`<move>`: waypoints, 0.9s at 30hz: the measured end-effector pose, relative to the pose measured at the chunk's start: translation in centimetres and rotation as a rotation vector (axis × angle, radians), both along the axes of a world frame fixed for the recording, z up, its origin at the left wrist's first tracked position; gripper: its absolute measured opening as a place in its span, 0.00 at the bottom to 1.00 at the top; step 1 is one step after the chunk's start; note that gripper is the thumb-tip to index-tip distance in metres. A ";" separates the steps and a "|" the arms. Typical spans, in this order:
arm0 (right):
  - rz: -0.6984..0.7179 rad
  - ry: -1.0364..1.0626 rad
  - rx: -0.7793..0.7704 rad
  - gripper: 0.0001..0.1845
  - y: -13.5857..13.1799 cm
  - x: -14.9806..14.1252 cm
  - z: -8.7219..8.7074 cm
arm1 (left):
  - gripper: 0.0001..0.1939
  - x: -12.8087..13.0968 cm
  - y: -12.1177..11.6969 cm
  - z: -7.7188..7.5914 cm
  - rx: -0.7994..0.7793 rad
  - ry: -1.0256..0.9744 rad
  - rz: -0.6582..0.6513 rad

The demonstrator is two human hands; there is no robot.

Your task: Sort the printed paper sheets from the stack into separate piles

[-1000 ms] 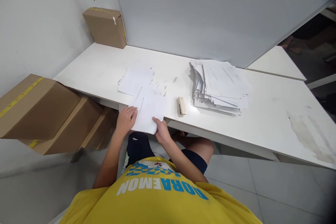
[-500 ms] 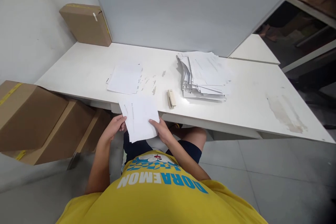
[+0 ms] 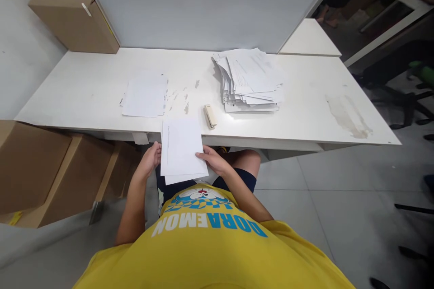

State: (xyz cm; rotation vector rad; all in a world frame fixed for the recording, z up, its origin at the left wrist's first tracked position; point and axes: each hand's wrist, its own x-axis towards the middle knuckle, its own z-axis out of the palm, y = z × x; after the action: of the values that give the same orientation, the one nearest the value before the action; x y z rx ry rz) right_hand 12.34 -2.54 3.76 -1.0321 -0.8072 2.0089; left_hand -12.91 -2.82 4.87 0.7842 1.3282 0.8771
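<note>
The right hand (image 3: 216,161) grips the printed sheets (image 3: 183,149), apparently to align them; the left hand (image 3: 149,161) curls its fingers at the opposite edge, grip unclear.

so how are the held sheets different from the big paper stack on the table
The held sheets make a thin set; the paper stack is thick, with many layers.
The held sheets jut past the near edge of the table, gripped by the right hand; the paper stack lies on the table, untouched.
The held sheets are only slightly offset; the paper stack has ragged, fanned edges.
Both are white with some print.
</note>
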 end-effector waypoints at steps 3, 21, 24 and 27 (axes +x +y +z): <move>0.001 0.008 0.011 0.23 -0.3 0.0 -0.8 | 0.32 1.1 -0.2 0.0 0.050 0.096 0.050; -0.051 0.054 -0.004 0.24 -1.7 1.7 -1.1 | 0.18 3.9 -1.2 0.5 0.186 0.233 -0.090; -0.063 0.016 -0.006 0.27 -2.4 2.2 -0.6 | 0.20 5.0 -0.9 0.9 0.256 0.250 -0.158; -0.145 -0.027 -0.002 0.31 -3.3 3.3 -0.7 | 0.23 6.5 -0.2 2.0 0.296 0.255 -0.262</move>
State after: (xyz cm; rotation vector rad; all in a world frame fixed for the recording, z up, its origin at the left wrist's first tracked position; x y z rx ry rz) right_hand 15.68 -5.84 3.06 -1.0894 -0.7236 1.8773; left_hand -6.40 -3.06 6.83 1.3062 1.2923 0.7905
